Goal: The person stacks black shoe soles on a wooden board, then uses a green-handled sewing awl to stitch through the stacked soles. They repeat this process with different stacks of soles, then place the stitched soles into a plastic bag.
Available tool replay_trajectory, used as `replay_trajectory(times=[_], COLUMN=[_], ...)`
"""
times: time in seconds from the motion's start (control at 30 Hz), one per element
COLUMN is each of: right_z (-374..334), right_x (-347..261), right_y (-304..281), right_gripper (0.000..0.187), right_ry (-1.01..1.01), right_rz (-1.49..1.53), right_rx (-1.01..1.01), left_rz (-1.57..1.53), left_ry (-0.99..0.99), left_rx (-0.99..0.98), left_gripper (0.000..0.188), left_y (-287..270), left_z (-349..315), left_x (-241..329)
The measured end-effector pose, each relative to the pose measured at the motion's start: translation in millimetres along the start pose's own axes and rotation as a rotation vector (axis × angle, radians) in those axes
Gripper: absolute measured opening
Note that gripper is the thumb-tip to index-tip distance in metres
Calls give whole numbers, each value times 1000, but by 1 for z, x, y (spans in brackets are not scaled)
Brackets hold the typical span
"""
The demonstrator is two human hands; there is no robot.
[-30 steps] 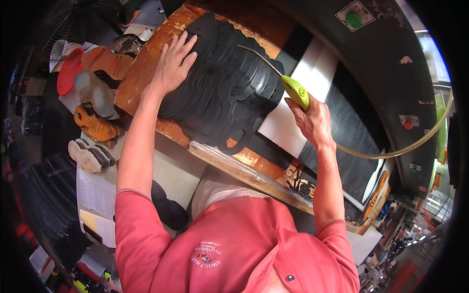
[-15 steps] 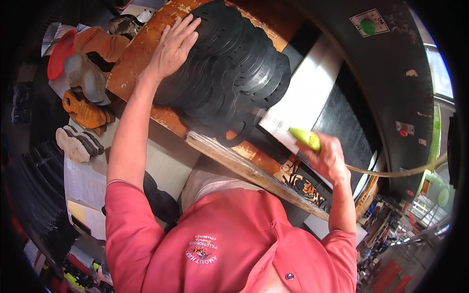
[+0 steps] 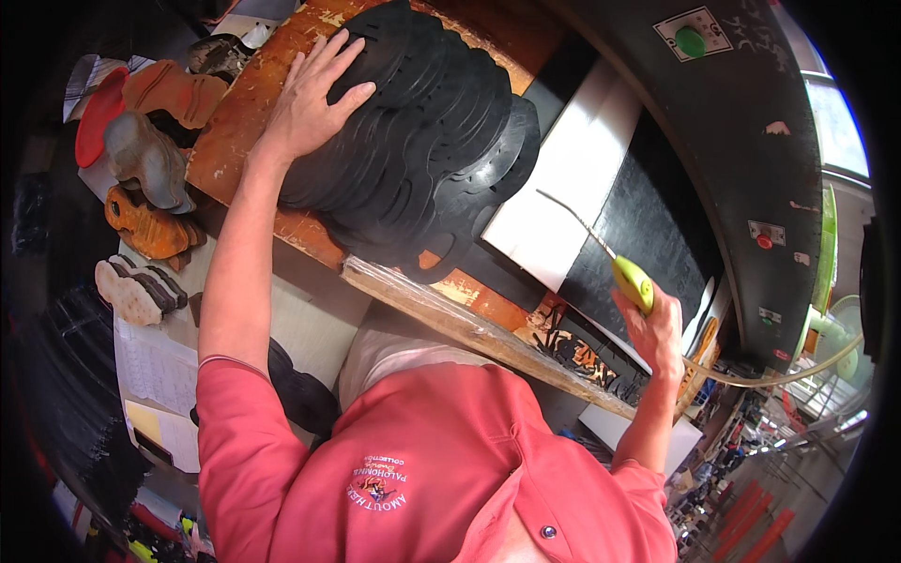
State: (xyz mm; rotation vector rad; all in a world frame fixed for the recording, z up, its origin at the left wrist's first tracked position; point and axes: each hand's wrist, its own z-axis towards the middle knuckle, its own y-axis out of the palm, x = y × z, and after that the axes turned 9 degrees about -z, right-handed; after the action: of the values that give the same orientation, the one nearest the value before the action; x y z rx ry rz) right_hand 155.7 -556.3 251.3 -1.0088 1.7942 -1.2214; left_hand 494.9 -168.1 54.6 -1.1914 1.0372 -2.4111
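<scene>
Many thin black sole-shaped sheets (image 3: 422, 150) lie overlapping in rows across a worn orange-brown board (image 3: 230, 141). My left hand (image 3: 308, 105) rests with fingers spread at the far left edge of these pieces, holding nothing. In my right hand (image 3: 655, 330) is a yellow-green air blow gun (image 3: 633, 283) with a long thin metal nozzle that bends at the tip. The nozzle points up and left, over the white strip (image 3: 572, 155) right of the pieces. A tan hose (image 3: 751, 382) runs from behind my right hand to the right.
Stacked sole-shaped pieces, red (image 3: 99, 117), grey (image 3: 145, 155), orange (image 3: 150, 225) and pale (image 3: 127, 291), stand at the left above papers (image 3: 155, 366). A dark machine body with a green button (image 3: 690, 41) curves along the right. Black scraps (image 3: 572, 349) lie near the wooden front edge (image 3: 469, 324).
My right hand has moved right and slightly down with the air blow gun, its nozzle now away from the black pieces. My left hand stays on their edge, thumb a little more spread.
</scene>
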Motion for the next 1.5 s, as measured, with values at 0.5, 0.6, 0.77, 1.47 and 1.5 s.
replay_trajectory(times=[0.5,0.6,0.77,1.47,1.5], right_z=[-14,4,64,77,77], right_x=[-28,-50,-97,-52,-43], right_y=[15,21,31,-153,-177], right_gripper=[27,25,27,19,19], right_ry=[-214,-273,-308,-348,-277], right_rz=[-12,53,68,-90,-145], right_rx=[-84,42,204,809,892], left_rz=[-89,-142,-192,-136,-128], left_ry=[-69,-64,-72,-98,-106], left_rx=[-50,-56,-51,-86,-91], left_gripper=[58,55,51,60,60], left_y=[-10,-14,-18,-20,-20], left_z=[2,2,3,2,2], left_x=[14,16,19,21,21])
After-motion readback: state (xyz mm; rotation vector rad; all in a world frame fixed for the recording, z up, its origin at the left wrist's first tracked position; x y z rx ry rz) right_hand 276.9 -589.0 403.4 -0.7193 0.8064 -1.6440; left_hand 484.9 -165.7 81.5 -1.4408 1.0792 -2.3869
